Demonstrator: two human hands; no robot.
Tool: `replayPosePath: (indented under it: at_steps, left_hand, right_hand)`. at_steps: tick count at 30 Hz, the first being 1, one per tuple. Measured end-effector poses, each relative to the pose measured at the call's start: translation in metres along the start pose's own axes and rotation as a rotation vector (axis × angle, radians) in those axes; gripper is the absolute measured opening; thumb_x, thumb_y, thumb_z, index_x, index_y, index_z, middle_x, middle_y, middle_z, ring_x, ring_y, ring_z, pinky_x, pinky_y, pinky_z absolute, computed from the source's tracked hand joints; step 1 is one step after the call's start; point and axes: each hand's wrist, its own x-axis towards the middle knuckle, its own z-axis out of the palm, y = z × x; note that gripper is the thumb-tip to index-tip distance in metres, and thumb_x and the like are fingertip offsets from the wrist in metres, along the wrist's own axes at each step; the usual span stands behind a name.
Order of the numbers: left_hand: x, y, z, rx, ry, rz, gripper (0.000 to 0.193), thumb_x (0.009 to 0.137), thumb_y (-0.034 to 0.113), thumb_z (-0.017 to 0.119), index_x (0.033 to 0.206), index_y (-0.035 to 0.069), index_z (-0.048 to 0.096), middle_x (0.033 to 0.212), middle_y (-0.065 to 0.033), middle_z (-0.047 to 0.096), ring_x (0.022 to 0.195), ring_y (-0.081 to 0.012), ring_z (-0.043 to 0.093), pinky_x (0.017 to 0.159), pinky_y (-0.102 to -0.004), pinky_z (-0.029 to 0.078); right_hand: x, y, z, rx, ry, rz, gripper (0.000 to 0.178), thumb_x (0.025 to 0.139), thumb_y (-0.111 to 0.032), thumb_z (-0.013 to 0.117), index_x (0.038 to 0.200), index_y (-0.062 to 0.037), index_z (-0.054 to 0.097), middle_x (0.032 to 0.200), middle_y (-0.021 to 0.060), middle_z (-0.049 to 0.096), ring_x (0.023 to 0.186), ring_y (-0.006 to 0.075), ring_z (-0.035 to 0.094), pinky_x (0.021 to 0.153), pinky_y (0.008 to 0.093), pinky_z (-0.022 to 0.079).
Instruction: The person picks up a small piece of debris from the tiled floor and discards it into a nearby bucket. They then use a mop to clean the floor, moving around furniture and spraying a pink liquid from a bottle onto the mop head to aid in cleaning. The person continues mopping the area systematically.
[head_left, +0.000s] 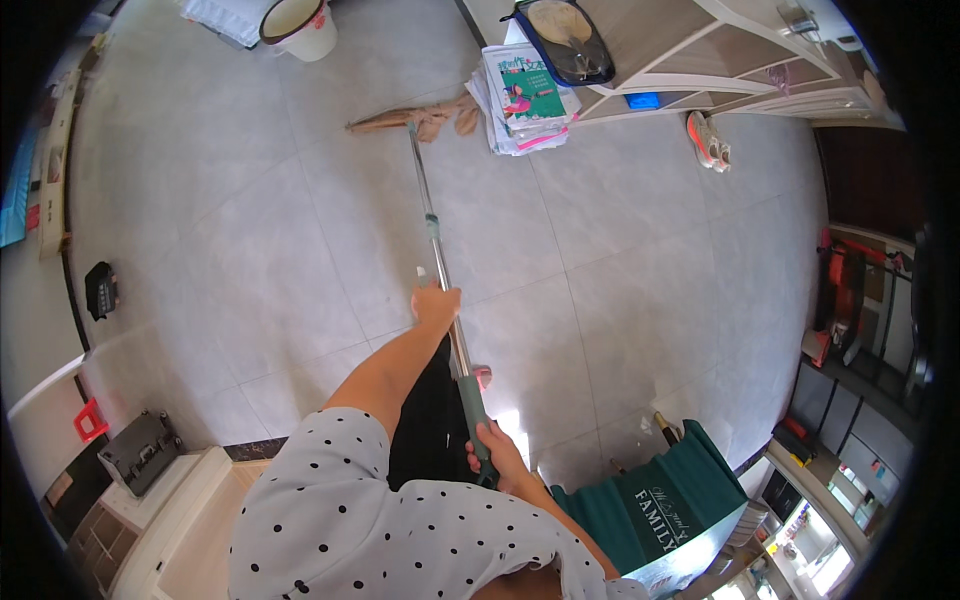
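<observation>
A mop with a silver pole slants away from me across the grey floor. Its brown cloth head lies spread on the tiles, touching or nearly touching a pile of papers. My left hand is closed around the middle of the pole, below a joint collar. Something small and pale sticks up by that thumb; I cannot make out what it is. Nearer my body, my right hand wraps the grey-green handle grip close to its end. Part of a pink shoe shows beside the pole.
A stack of books and papers stands by the shelf unit ahead. Sneakers sit at the right of it. A white bucket is at the far left. A green box-like cover stands close on my right, a black object on the left.
</observation>
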Motion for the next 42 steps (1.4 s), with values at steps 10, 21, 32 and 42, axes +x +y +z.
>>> replayPosePath:
  at_steps: [10,21,32,42]
  left_hand:
    - [-0.259,-0.094,0.068,-0.127,-0.143,-0.325,0.063,0.065,0.023,0.060,0.119,-0.003,0.040,0.113,-0.0239,0.045,0.101,-0.0369,0.049,0.086,-0.0399,0.042]
    - [-0.330,-0.069,0.044,-0.425,-0.387,-0.332,0.029,0.066,0.028,0.069,0.066,0.002,0.057,0.062,-0.0080,0.056,0.051,-0.0153,0.051,0.046,-0.0314,0.041]
    - [-0.046,0.047,-0.070,-0.940,-0.092,-0.307,0.019,0.074,0.020,0.063,0.083,0.004,0.057,0.068,-0.0053,0.055,0.057,-0.0140,0.052,0.048,-0.0321,0.043]
    - [0.190,0.046,-0.104,-0.637,0.223,-0.141,0.036,0.065,0.028,0.064,0.081,-0.003,0.057,0.093,-0.0178,0.053,0.091,-0.0278,0.050,0.076,-0.0361,0.043]
  right_hand:
    - [-0.153,0.152,-0.177,-0.612,0.339,-0.138,0.044,0.085,-0.019,0.055,0.126,-0.0071,0.043,0.098,0.0027,0.056,0.082,0.0068,0.051,0.071,0.0207,0.043]
    - [-0.237,0.139,-0.212,-0.546,0.335,-0.192,0.046,0.080,-0.006,0.058,0.123,-0.0022,0.044,0.087,0.0049,0.058,0.071,0.0085,0.054,0.063,0.0219,0.044]
    - [-0.040,-0.065,0.012,-0.647,0.003,-0.252,0.030,0.085,-0.016,0.051,0.114,-0.0074,0.050,0.059,0.0027,0.048,0.040,0.0089,0.044,0.038,0.0227,0.035]
    - [0.108,-0.163,0.148,-0.530,-0.061,-0.188,0.039,0.089,-0.024,0.048,0.126,-0.0165,0.040,0.066,0.0049,0.050,0.046,0.0098,0.046,0.040,0.0226,0.039]
